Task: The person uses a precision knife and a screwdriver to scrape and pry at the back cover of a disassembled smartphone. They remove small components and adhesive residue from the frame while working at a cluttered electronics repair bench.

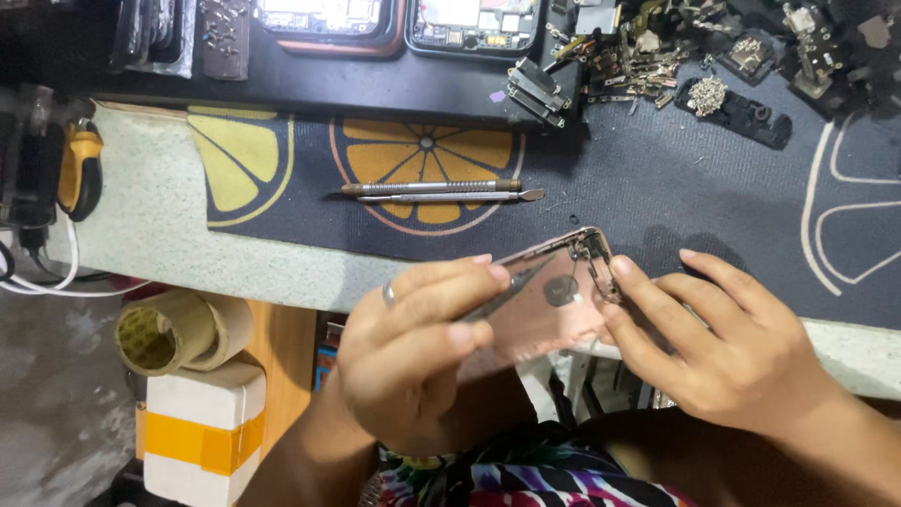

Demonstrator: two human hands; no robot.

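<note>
Rose-gold metal shows on the inside of a phone back housing [554, 300], which is held tilted just above the near edge of the surface [150, 216], between the person's two hands. The right hand [732, 347] supports the housing from its right side: its fingers [648, 291] are spread, with the fingertips pressed against the housing's right rim near the camera cut-out. The left hand [413, 357] has its fingers [450, 282] curled and pressed together around a thin metal tool [502, 296], pinching it like a pen; the tool's tip lies on the inner face of the housing, close to a dark round patch. A ring sits on one left finger.

Farther back on the dark mat with an orange-slice print [422, 160] lie two slender metal tools [436, 192] side by side, well apart from the hands. Opened phones [469, 23] and a heap of small metal parts [648, 52] lie along the far edge. A roll of tape [178, 330] sits at the lower left.
</note>
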